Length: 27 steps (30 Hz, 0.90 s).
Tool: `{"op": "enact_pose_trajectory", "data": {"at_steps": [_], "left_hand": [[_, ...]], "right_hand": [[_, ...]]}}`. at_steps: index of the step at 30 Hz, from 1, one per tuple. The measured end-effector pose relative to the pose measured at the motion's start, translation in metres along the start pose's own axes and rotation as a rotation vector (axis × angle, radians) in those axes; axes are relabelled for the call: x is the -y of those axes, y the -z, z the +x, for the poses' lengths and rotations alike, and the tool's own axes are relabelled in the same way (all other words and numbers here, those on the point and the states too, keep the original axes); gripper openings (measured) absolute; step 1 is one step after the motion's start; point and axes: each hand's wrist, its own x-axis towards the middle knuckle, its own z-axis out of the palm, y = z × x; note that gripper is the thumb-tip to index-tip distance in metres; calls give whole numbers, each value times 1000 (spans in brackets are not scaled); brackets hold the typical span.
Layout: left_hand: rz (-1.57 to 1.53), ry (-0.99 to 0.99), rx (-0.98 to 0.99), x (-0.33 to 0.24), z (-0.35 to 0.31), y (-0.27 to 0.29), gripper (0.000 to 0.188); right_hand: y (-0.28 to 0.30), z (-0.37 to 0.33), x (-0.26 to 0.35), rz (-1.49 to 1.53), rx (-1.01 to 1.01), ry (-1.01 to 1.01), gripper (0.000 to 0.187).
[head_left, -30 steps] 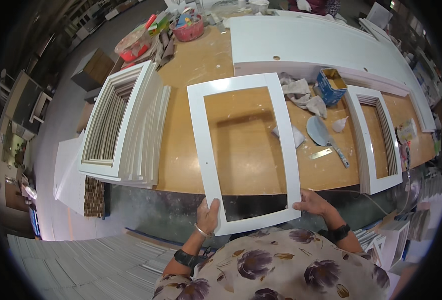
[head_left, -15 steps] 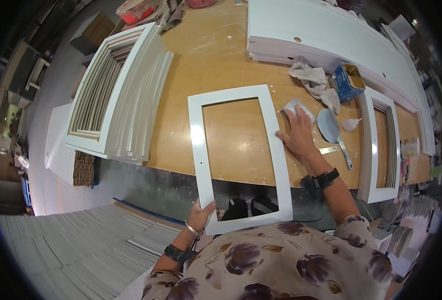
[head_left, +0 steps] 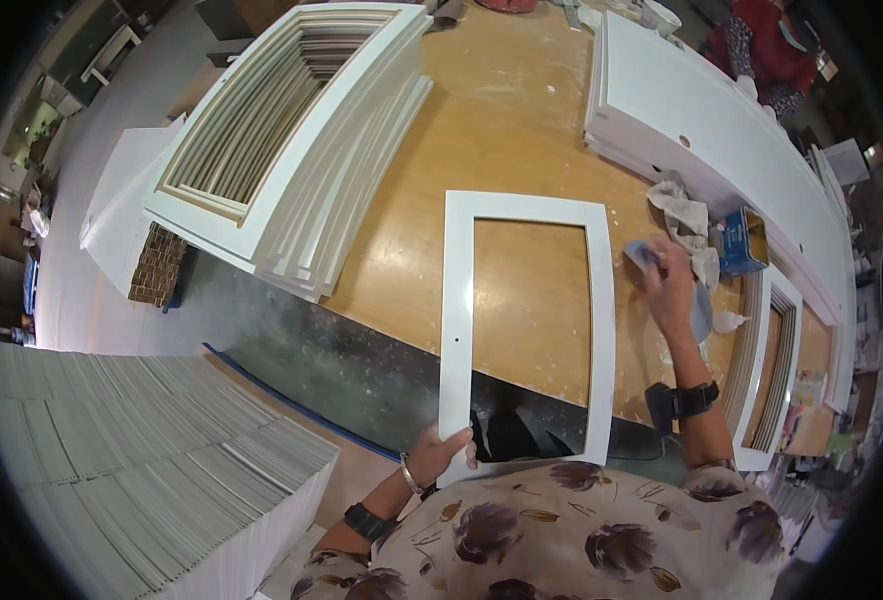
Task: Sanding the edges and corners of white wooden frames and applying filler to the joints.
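Note:
A white rectangular door frame (head_left: 457,300) with an open middle leans over the table's near edge, its lower end close to my body. My left hand (head_left: 440,456) grips its lower left corner, the thumb on the front face. Right of the frame, my right hand (head_left: 672,285) is closed on a small blue-grey pad (head_left: 640,254), perhaps a folded abrasive sheet, just over the table. Behind that hand a grey paddle-shaped tool (head_left: 702,312) is partly hidden. A crumpled pale cloth (head_left: 680,212) and a blue square tin (head_left: 742,240) stand beyond.
Stacked white frames (head_left: 372,150) stand on the wooden table (head_left: 492,110) at the left; more frames (head_left: 762,365) are at the right. Long white panels (head_left: 702,110) lie at the back right, near another person (head_left: 767,50). A large pile of panels (head_left: 132,470) is at the lower left.
My right hand has lifted the pad off the table, its fingers now closed around it. The view has shifted; my left hand keeps its grip on the frame.

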Motion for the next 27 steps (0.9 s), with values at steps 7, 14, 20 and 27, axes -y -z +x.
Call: {"op": "enact_pose_trajectory", "data": {"at_steps": [7,14,20,27], "left_hand": [[-18,47,12,1,-1,7,17],[50,80,-33,-11,2,3,21],[41,88,-27,-15,3,3,27],[26,46,21,-17,7,9,24]], "right_hand": [[-15,-35,23,-31,211,70,45],[-16,-4,-40,-201,187,167,64],[-7,26,-36,-148,388,-19,71],[35,28,-36,-343,577,114,85]]}}
